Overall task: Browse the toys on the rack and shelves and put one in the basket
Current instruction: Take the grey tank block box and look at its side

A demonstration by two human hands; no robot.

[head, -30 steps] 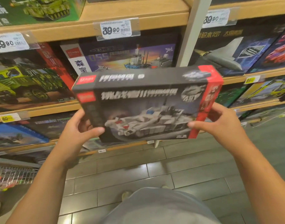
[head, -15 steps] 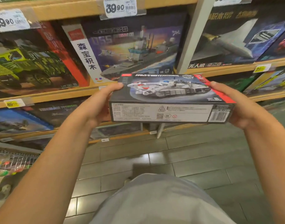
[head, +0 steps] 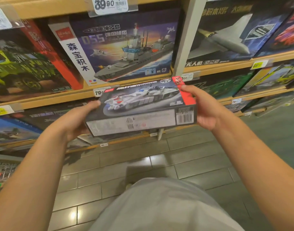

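A: Wooden shelves point(head: 48, 100) are running across the aisle in tiers, carrying boxed building sets above a grey tiled floor point(head: 143, 164). A warship box point(head: 123, 47) is standing on the tier directly behind the hands, and a price tag point(head: 111, 5) is hanging on the shelf edge above it.

B: Which item is being handled?

A: The tank box point(head: 141, 107). The person is holding it in front of the shelves, clear of them, with its picture face tipped upward and its barcoded side panel facing the viewer.

B: State of the hands?

A: The left hand point(head: 76, 119) is gripping the left end, fingers curled underneath and thumb at the top edge. The right hand point(head: 204, 109) is gripping the right end, thumb lying across the red strip. Both are holding the box; neither is free.

B: Step in hand?

A: Judging from the pose, inspection. The person is examining the toy, and nothing is going into a basket yet.

B: What does the next move call for?

A: A decision: keep or return. If keeping, the box needs carrying down and to the left, where wire mesh point(head: 4, 170) is showing at the frame edge. I cannot tell whether that is the basket; it is blurred and mostly cut off. One hand could be carrying the box alone, being a light carton by appearance.
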